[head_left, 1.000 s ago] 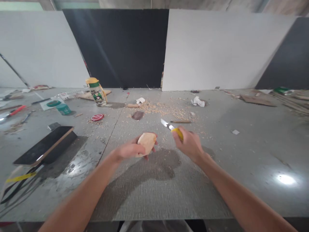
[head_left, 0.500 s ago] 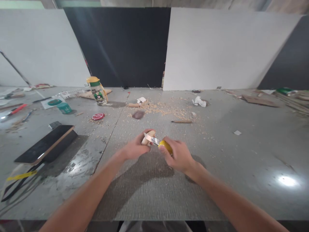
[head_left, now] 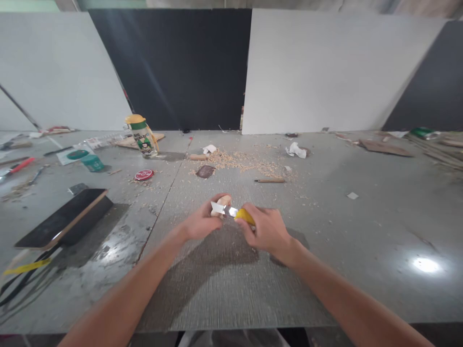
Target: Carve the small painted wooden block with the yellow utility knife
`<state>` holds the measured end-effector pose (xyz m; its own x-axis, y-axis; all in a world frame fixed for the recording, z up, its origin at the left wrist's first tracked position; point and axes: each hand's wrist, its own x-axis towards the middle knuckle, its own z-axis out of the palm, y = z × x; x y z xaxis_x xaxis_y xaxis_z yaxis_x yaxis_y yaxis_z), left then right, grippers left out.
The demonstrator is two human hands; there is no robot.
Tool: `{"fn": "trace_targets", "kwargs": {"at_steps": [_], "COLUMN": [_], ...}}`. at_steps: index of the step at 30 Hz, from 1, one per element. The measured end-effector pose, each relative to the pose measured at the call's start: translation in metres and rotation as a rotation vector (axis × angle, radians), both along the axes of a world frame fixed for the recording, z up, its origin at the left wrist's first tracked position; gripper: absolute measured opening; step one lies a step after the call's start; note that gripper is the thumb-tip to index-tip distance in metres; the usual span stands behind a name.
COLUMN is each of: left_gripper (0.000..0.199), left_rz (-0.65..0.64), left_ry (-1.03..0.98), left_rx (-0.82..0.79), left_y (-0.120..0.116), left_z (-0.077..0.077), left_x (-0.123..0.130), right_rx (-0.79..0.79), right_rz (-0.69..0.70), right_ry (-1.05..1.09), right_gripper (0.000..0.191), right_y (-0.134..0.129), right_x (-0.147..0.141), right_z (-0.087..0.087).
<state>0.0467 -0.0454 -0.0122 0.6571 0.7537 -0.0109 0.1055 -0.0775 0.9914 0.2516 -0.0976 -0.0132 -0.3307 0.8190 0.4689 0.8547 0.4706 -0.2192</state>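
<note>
Near the middle of the grey table (head_left: 354, 241), my left hand (head_left: 201, 220) is closed around a small pale wooden piece (head_left: 224, 200). My right hand (head_left: 265, 227) grips the yellow handle of a utility knife (head_left: 245, 216). Its silver blade points left and lies across the front of the wooden piece. Both hands are above the table, close together but apart. Beyond them lie a thin wooden-handled tool (head_left: 270, 180), a dark brown flat piece (head_left: 205, 171) and scattered wood shavings (head_left: 238, 161).
On the left are a black box-like object (head_left: 65, 217) with a strap, a red round lid (head_left: 144, 174), a teal container (head_left: 92, 163) and a yellow-lidded bottle (head_left: 142, 137). Crumpled tissue (head_left: 296, 150) lies further back. Panels (head_left: 173, 67) stand behind the table.
The view has shifted slightly, so the table items appear a little further left. The knife blade now lies flatter and broader across the wooden piece. Both hands keep their holds.
</note>
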Motion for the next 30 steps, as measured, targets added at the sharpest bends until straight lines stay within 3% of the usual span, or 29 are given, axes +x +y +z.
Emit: {"fn": "trace_targets", "kwargs": {"at_steps": [4,9,17,20,23,26,30], "left_gripper": [0.059,0.047,0.030,0.041,0.062,0.068,0.066], "left_rz": [0.036,-0.069,-0.192,-0.241,-0.303,-0.248,-0.090], "left_ry": [0.000,-0.075,-0.094,-0.109,-0.213,-0.258,-0.175], "left_rx": [-0.145,-0.216,-0.194,-0.206,-0.198,-0.153,-0.094], "left_y": [0.001,0.002,0.001,0.000,0.002,0.004,0.002], "left_z": [-0.005,-0.007,-0.003,0.002,0.009,0.012,0.014], "left_x": [-0.003,-0.004,0.001,-0.002,-0.008,-0.013,-0.011], "right_rx": [0.065,0.118,0.118,0.098,0.090,0.048,-0.054], "right_rz": [-0.009,0.001,-0.005,-0.085,-0.273,-0.337,-0.213], "right_ry": [-0.029,-0.053,-0.047,0.004,0.104,0.156,0.153], "right_gripper": [0.038,0.039,0.039,0.040,0.041,0.041,0.037], "right_y": [0.004,0.009,0.011,0.017,0.027,0.034,0.033], "right_x": [0.004,0.009,0.009,0.019,0.044,0.066,0.056], "right_z": [-0.002,-0.005,-0.010,-0.009,-0.001,0.006,0.005]}}
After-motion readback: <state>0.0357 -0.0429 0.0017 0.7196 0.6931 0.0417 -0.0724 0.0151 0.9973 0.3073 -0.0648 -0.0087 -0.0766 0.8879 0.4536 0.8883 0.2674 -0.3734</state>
